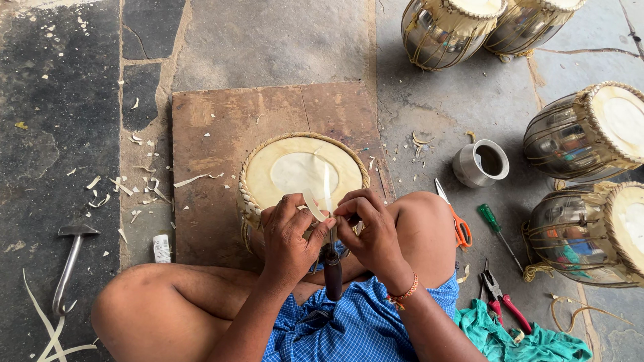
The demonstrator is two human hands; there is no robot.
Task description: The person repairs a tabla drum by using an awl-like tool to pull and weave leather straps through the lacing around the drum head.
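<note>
A small drum (302, 171) with a pale skin head and braided rim stands on a wooden board (221, 127), held between my bare knees. My left hand (288, 234) and my right hand (369, 231) meet at the drum's near rim. Both pinch a thin pale leather strip (315, 204) that curls up over the drumhead. A dark-handled tool (333, 271) stands upright between my hands, its tip hidden by my fingers; which hand steadies it is unclear.
Several finished drums lie at the right and top right (590, 131). A metal cup (481, 163), orange-handled scissors (459, 224), a green screwdriver (496, 228), red pliers (503, 302) and green cloth (523, 342) sit by my right knee. A hammer (70, 265) and leather shavings lie left.
</note>
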